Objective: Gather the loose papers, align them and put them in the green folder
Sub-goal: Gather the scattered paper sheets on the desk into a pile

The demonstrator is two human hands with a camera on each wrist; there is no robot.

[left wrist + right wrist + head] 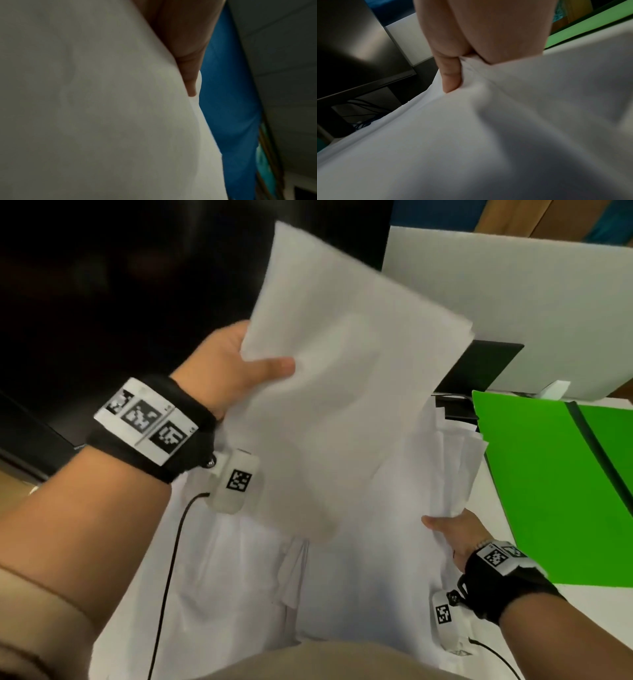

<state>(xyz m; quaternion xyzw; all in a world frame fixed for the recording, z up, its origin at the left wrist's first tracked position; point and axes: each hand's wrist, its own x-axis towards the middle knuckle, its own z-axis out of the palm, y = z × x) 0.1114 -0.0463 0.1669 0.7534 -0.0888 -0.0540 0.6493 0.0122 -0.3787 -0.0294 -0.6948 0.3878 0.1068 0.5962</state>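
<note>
The papers [335,392] hide the left hand's [226,364] fingers and, beside them, most of the right hand [455,537]. The folder [555,487] is cut off right of the papers. Both wrist views are blurred.

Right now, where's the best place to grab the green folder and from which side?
Probably the green folder near edge, from the right side: it lies flat and open, its left edge tucked beside loose papers gripped by the right hand.

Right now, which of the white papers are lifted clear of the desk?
The sheets pinched in the left hand, tilted up in the air. The other papers, gripped by the right hand, lie lower beside the green folder.
</note>
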